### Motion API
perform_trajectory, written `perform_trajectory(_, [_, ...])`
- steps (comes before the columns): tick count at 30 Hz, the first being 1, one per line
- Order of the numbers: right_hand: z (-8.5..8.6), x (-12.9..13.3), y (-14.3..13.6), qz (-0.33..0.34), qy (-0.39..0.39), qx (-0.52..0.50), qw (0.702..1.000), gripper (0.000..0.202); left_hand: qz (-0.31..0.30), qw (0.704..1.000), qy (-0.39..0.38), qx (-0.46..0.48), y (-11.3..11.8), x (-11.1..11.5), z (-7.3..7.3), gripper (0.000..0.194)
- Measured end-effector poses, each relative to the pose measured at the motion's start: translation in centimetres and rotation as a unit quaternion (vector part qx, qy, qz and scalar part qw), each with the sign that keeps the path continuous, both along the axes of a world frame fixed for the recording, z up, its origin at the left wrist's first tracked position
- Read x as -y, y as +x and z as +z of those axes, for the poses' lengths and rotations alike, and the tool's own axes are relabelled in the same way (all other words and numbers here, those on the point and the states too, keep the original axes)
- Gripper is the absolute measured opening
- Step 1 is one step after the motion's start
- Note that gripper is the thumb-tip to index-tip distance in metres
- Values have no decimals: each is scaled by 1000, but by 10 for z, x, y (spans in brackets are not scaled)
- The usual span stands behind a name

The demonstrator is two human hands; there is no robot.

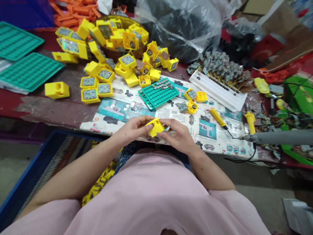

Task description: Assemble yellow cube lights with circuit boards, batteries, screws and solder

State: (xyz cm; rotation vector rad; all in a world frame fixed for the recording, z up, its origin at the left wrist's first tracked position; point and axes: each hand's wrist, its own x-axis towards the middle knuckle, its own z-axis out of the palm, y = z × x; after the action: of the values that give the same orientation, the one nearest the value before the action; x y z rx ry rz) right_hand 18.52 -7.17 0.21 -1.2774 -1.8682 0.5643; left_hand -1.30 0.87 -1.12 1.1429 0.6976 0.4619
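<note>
Between my two hands, just over the table's front edge, is a small yellow plastic casing [156, 127]. My left hand [137, 126] pinches its left side, and the fingers of my right hand [178, 133] close on its right side. Behind them on the printed cardboard sheet [107, 125] lies a green tray [160, 93] with rows of small round metal cells. Right of that tray are a few open yellow casings [192, 107] and a grey-green part [181, 106]. A yellow-handled screwdriver [218, 117] lies farther right.
Many yellow casings [105, 75] heap up at the back left, spilling from a round bowl [137, 54]. Green trays [31, 71] lie far left. A white rack [217, 89] holds wired grey parts. A soldering iron [276, 137] reaches in from the right.
</note>
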Motion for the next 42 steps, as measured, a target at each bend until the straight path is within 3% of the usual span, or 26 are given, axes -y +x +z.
perform_trajectory(4, [0,-1,-2,4,31,-2,1000,33,-26,999,12,-17,-3,-1,0,51])
perform_trajectory(8, [0,-2,3,-13,29,23,999,35,21,998,46,-39,-6,-2,-1,52])
perform_trajectory(10, [0,-5,13,-56,29,75,995,36,39,995,58,-65,-10,-3,-2,54])
perform_trajectory(12, [0,-11,28,-134,12,165,977,36,48,991,65,-104,-14,-5,-1,59])
perform_trajectory(14, [1,-18,46,-212,-26,262,941,37,55,985,74,-143,-17,-5,2,63])
perform_trajectory(17, [1,-27,69,-273,-90,348,893,51,83,975,91,-183,-17,-2,10,63])
perform_trajectory(20, [2,-32,79,-266,-133,369,881,42,101,967,100,-211,-14,3,15,61])
perform_trajectory(23, [5,-35,78,-249,-134,364,887,32,76,963,118,-231,-15,2,13,63])
perform_trajectory(31, [4,-43,79,-247,-114,371,888,38,0,955,208,-212,-29,-15,1,58])
perform_trajectory(37, [0,-42,85,-215,-13,396,893,39,14,912,330,-245,-39,-21,5,43])
perform_trajectory(42, [2,-37,79,-186,43,386,902,36,37,865,406,-292,-51,-28,9,43])
